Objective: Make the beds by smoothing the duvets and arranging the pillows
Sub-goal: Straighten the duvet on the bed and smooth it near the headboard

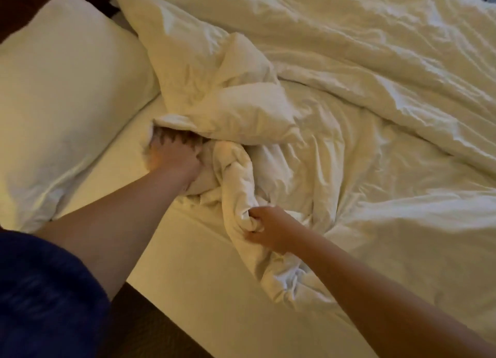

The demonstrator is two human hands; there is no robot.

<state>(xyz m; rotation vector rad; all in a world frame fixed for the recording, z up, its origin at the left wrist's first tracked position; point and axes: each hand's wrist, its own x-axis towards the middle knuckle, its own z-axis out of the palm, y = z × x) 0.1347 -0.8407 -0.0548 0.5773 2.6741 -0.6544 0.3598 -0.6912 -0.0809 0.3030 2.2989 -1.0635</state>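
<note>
Lying bunched, creased: white duvet [335,132].

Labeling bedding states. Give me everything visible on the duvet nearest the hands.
The duvet is white, soft and padded-looking, heavily creased. It is not spread flat: its near edge is bunched and twisted into a rope-like roll over the bare fitted sheet, with one corner folded back on itself. The left hand grips the bunched fabric below that fold; the right hand grips the twisted roll lower down. Its far side runs up against a second rumpled duvet. A pillow lies to its left, apart from it.
</note>
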